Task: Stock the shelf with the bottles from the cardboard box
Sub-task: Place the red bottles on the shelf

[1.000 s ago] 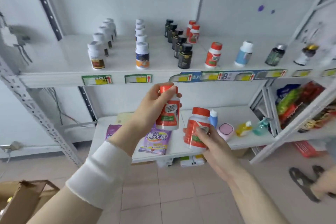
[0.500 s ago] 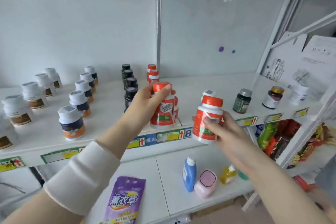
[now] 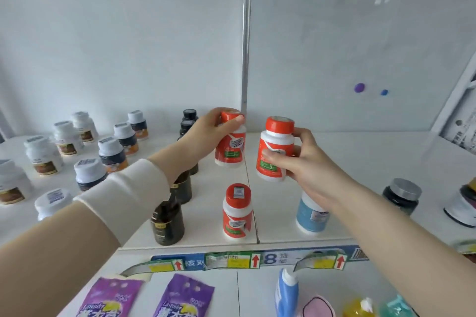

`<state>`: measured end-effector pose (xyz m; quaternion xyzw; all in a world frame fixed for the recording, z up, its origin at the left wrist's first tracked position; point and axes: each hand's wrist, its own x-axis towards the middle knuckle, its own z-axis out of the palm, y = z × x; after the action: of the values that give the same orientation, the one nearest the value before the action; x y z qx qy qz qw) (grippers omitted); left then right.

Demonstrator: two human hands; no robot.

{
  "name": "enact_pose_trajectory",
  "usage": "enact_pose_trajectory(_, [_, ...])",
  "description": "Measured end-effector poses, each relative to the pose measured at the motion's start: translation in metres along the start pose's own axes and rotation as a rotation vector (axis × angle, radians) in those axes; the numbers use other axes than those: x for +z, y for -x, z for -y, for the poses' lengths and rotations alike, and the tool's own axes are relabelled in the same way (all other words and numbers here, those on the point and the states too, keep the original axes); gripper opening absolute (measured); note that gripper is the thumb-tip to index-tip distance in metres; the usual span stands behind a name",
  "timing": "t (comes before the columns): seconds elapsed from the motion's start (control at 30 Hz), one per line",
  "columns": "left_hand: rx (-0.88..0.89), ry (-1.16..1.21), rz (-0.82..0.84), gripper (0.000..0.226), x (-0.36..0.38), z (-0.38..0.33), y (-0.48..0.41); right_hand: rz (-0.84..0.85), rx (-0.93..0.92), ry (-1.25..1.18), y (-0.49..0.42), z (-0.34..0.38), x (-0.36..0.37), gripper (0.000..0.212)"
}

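Note:
My left hand (image 3: 206,134) grips an orange-capped bottle (image 3: 230,145) by its top and holds it above the white shelf (image 3: 347,162), near the back post. My right hand (image 3: 301,159) is wrapped round a second orange-capped bottle (image 3: 274,152), just right of the first and also off the shelf surface. A third bottle of the same kind (image 3: 237,213) stands upright near the shelf's front edge, below both hands. The cardboard box is out of view.
Dark bottles (image 3: 167,224) stand in a row under my left forearm. White-capped bottles (image 3: 110,152) fill the shelf's left part. A blue bottle (image 3: 310,219) sits under my right wrist, and dark jars (image 3: 400,195) stand at the right. Purple packets (image 3: 183,298) lie on the lower shelf.
Both hands have risen and reached forward over the shelf with their bottles. The view has moved closer and higher, so the shelf top now fills the frame.

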<state>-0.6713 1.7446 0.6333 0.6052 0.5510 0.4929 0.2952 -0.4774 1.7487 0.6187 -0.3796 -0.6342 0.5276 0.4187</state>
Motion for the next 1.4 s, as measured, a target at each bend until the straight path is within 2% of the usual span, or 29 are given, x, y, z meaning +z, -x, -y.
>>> enact_pose_trajectory(0.13, [-0.085, -0.11, -0.027, 0.041, -0.006, 0.014, -0.024, 0.063, -0.001, 0.055, -0.021, -0.007, 0.008, 0.057])
enact_pose_trajectory(0.23, [-0.124, -0.172, 0.008, 0.029, -0.01, 0.026, -0.037, 0.092, 0.026, 0.122, -0.031, -0.015, 0.017, 0.057])
enact_pose_trajectory(0.37, [-0.141, -0.379, 0.12, 0.016, -0.013, 0.039, -0.052, 0.096, 0.083, 0.192, -0.039, -0.032, 0.031, 0.057])
enact_pose_trajectory(0.43, [-0.129, -0.423, 0.178, 0.016, -0.013, 0.045, -0.06, 0.08, 0.126, 0.237, -0.043, -0.041, 0.038, 0.057])
enact_pose_trajectory(0.47, [-0.131, -0.434, 0.204, 0.017, -0.013, 0.048, -0.064, 0.073, 0.14, 0.265, -0.046, -0.045, 0.041, 0.057])
enact_pose_trajectory(0.57, [-0.15, -0.499, 0.271, 0.039, -0.011, 0.055, -0.073, 0.051, 0.157, 0.314, -0.054, -0.053, 0.05, 0.06])
enact_pose_trajectory(0.7, [-0.132, -0.586, 0.309, 0.049, -0.007, 0.065, -0.084, 0.066, 0.156, 0.349, -0.059, -0.061, 0.057, 0.065])
enact_pose_trajectory(1.17, [-0.098, -0.613, 0.347, 0.055, -0.007, 0.075, -0.091, 0.12, 0.164, 0.354, -0.06, -0.07, 0.06, 0.066])
enact_pose_trajectory(1.4, [-0.066, -0.578, 0.36, 0.058, -0.007, 0.069, -0.089, 0.107, 0.221, 0.378, -0.062, -0.06, 0.058, 0.074])
